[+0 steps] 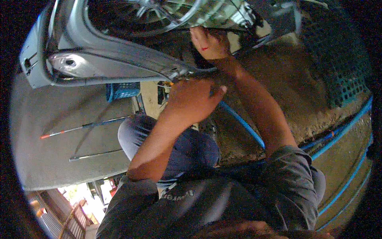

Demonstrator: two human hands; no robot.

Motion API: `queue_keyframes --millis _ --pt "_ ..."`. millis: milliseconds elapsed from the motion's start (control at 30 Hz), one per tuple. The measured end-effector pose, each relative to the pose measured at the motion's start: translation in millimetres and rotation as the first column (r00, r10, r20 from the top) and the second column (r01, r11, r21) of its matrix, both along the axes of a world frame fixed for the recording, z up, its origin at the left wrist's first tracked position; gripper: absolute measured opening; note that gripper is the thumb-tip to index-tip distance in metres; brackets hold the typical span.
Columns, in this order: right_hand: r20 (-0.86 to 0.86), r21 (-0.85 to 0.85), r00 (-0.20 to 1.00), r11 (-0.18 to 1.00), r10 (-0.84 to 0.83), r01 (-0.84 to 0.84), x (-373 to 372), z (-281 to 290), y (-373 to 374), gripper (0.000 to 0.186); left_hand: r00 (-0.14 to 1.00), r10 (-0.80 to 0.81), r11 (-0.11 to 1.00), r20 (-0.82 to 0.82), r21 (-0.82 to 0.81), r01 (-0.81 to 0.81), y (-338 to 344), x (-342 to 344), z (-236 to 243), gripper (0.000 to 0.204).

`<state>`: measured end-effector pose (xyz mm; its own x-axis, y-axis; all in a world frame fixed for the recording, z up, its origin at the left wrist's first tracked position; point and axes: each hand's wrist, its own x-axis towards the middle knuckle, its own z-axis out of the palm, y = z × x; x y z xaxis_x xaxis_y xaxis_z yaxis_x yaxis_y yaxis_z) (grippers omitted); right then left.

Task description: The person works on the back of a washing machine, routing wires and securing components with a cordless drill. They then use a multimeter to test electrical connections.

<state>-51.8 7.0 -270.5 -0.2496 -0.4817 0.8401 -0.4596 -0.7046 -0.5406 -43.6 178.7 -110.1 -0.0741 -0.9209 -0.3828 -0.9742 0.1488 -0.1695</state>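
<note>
A grey metal appliance casing (115, 65) with a rounded opening fills the far left and middle. A large spoked wheel (153, 14) shows inside it. At the casing's near lower edge is my left hand (189, 101), back up, with the thumb stretched to the right; its other fingers are hidden or blurred against the edge. My right hand (213, 44) reaches farther in, below the wheel, its fingers bent inward; what they hold, if anything, is hidden. A small red mark (204, 49) shows on that hand.
A blue plastic basket (122, 91) stands under the casing's left part. Two long thin poles (85, 125) lie on the grey floor (36, 159) at left. Blue hoses (342, 127) run along the right, near a dark green plastic crate (350, 75).
</note>
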Motion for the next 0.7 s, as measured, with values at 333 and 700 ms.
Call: queue_keyframes --millis 333,700 --pt "0.139 0.170 0.982 0.973 0.131 -0.154 -1.1 -9.9 15.2 0.019 0.998 -0.016 0.998 -0.053 -0.056 0.013 4.7 1.2 1.3 0.045" --pt "0.985 0.137 0.167 0.744 -0.034 -0.654 24.9 -17.8 18.7 0.028 0.996 -0.082 0.990 -0.030 -0.115 0.078 6.9 0.9 -4.2 0.048"
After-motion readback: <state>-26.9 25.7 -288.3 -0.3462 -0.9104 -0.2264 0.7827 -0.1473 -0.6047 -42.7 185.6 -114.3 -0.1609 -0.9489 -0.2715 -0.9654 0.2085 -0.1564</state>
